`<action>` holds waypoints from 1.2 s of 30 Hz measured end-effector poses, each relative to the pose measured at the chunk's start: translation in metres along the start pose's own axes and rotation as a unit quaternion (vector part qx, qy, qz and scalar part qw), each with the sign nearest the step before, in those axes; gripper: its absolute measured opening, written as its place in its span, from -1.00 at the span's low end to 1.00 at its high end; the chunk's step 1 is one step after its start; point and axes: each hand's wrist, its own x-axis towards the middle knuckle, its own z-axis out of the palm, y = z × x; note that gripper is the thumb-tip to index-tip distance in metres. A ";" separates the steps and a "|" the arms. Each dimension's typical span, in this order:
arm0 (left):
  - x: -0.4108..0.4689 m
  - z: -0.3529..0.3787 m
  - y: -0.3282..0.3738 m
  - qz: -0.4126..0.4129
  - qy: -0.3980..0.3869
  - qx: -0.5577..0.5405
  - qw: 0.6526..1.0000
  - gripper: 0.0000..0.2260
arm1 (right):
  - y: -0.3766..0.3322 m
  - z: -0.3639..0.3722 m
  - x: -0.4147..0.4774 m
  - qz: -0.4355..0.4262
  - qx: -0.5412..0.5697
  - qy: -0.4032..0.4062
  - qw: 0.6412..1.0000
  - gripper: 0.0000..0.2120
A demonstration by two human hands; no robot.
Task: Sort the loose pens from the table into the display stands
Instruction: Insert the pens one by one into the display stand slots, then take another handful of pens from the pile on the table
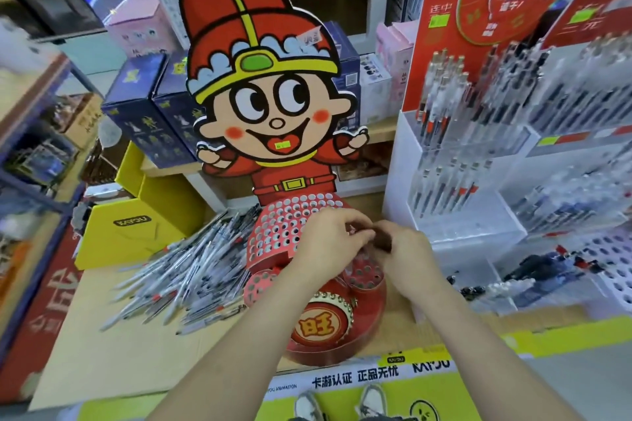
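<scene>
Hovering grips: I am holding my left grip and my right grip fingertip to fingertip, touching, over the holed red skirt of the cartoon stand.
Left grip: I am curling the fingers, thumb meeting forefinger; blur is hiding the pinch, so I cannot tell whether a pen is in it.
Right grip: I am curling the fingers in toward the left one; a dark patch is showing under them, and I cannot tell whether it is a held thing or shadow.
Cartoon stand: it is standing upright on the counter, rows of round holes showing around my grips.
Loose pens: a big heap of pens is lying on the counter just left of the cartoon stand, reaching its skirt.
White stand: it is standing to my right, pens standing upright in its clear tiers.
Holed tray: it is lying at the far right, with a few dark pens lying across it.
Yellow box: it is sitting behind the heap.
</scene>
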 end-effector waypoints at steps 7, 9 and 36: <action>-0.055 -0.064 -0.037 -0.067 0.154 -0.097 0.981 -0.89 | -0.053 -0.019 -0.022 -0.010 0.073 0.107 0.992 -0.74; -0.073 -0.085 -0.066 -0.112 0.191 -0.105 0.969 -0.89 | -0.081 -0.019 -0.025 -0.021 0.106 0.105 0.989 -0.78; -0.124 -0.085 -0.304 0.046 -0.189 0.360 0.912 -0.53 | -0.173 0.292 -0.049 0.154 -0.180 -0.165 0.957 -0.22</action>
